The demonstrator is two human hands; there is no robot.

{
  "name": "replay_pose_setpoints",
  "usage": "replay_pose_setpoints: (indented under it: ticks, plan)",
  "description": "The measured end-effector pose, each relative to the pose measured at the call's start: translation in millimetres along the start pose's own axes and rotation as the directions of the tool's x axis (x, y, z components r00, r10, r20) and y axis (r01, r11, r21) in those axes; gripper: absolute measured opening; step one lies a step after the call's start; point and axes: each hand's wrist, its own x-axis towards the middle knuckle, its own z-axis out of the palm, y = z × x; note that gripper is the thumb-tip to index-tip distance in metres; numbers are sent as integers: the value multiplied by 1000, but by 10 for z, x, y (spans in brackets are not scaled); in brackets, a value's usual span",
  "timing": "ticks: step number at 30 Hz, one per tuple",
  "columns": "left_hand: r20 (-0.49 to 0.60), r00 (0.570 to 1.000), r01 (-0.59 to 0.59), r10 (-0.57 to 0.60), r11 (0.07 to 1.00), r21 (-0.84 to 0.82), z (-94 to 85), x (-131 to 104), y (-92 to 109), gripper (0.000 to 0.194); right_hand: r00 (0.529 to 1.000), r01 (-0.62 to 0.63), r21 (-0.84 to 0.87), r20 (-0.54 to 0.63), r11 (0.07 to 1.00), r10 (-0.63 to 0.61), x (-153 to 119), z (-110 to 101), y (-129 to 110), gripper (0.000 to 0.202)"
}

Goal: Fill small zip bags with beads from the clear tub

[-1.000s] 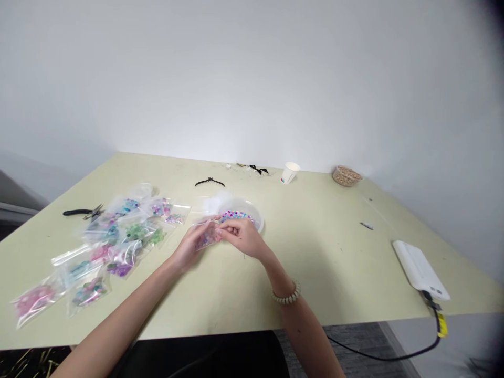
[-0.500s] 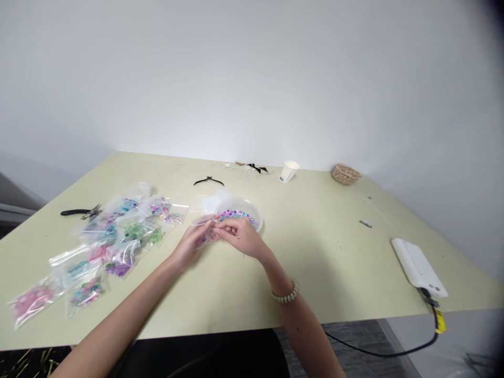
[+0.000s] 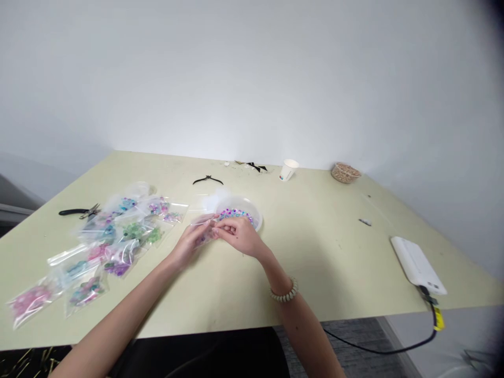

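A clear plastic bag (image 3: 203, 239) with small beads in it is in my left hand (image 3: 189, 242), whose fingers are closed along its upper side. My right hand (image 3: 241, 236) meets it from the right, thumb and fingers pinched together at the bag's edge; what exactly lies in the pinch is hidden. Just behind my right hand stands a white round bowl (image 3: 258, 211) holding purple, blue and white beads (image 3: 235, 212). My right wrist wears a pale beaded bracelet (image 3: 284, 295).
Left on the table lie several clear bead bags (image 3: 122, 257) and black-handled pliers (image 3: 81, 212). Smaller black pliers (image 3: 208, 179) lie behind the bowl. Farther right are a paper cup (image 3: 289, 170), a tub of brown bits (image 3: 345, 173) and a white power bank (image 3: 417, 265) with a black cable.
Both hands stay almost in place at the bag. The right fingertips shift very slightly, and the whole view moves a little.
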Motion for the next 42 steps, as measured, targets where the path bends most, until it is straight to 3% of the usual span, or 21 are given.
replay_pose_setpoints:
  ticks: [20, 42]
  plan:
    - [-22, 998, -62, 65, 991, 121, -10, -5, -5, 37, 1000, 10, -73, 22, 997, -9, 7, 15, 7, 20]
    - [-4, 998, -57, 57, 992, 111, -36, 4, -19, 39, 1000, 9, -64, 24, 998, -8, 4, 36, 17, 20]
